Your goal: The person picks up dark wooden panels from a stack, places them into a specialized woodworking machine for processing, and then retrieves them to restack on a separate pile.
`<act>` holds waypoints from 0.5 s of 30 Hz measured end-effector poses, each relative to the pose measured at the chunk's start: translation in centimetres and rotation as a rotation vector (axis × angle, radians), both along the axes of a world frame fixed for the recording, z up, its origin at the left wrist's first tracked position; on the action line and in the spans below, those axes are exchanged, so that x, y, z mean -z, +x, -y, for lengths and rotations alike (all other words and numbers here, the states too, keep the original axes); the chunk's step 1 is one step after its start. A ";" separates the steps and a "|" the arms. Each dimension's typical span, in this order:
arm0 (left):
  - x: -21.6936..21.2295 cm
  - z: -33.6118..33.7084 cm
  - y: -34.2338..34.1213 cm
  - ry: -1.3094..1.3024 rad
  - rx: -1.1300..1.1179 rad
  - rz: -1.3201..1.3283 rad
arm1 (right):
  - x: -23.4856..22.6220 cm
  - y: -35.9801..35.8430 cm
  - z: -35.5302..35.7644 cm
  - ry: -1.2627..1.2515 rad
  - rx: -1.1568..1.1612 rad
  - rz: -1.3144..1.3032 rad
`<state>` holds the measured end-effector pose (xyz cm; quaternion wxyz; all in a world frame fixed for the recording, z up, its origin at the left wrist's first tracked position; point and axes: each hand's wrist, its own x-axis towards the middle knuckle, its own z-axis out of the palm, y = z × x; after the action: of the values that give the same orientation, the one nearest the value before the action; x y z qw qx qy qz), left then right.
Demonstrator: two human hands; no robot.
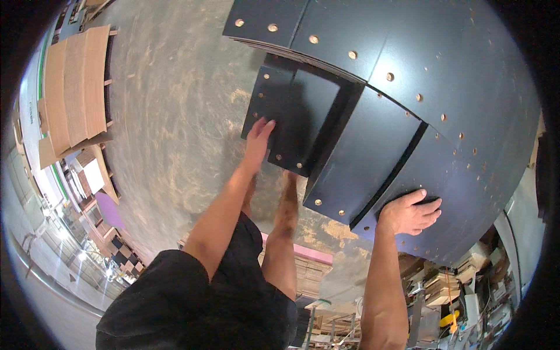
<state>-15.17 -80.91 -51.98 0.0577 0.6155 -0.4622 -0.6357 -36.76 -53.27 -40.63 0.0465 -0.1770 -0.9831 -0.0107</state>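
My left hand (258,146) is at the near left edge of a black panel (309,111) with drilled round holes, which sits low beside a taller stack. The hand looks closed on that edge, thumb on top; some fingers are hidden. My right hand (411,214) lies on the face of a dark blue-black panel (449,181) at the near right, fingers stretched out. Between the two hands is another dark panel (373,151), with a narrow dark gap along its right side. Larger drilled panels (350,29) lie stacked beyond.
My bare legs (284,227) stand on the concrete floor (175,105), close to the panels. Brown boards (79,87) are stacked on pallets at the left. A pink-topped stack (312,255) is behind my legs. Wood offcuts (443,289) and clutter fill the lower right.
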 end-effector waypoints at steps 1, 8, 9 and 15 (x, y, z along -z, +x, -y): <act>0.2 0.6 -2.0 -0.041 0.116 -0.090 | 0.0 -0.1 -0.1 0.008 -0.013 -0.004; -1.7 2.6 -10.5 0.161 0.339 0.095 | 0.2 -0.1 0.1 0.023 -0.013 -0.004; -1.4 2.8 -10.3 0.162 0.338 0.100 | 0.1 0.0 0.4 0.017 -0.013 0.002; -3.0 2.6 -11.6 0.144 0.362 0.155 | 0.0 0.1 0.1 0.014 0.012 0.001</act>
<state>-26.82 -83.52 -48.99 -0.1375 0.5721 -0.5219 -0.6176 -36.68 -53.34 -40.58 0.0474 -0.1823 -0.9819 -0.0179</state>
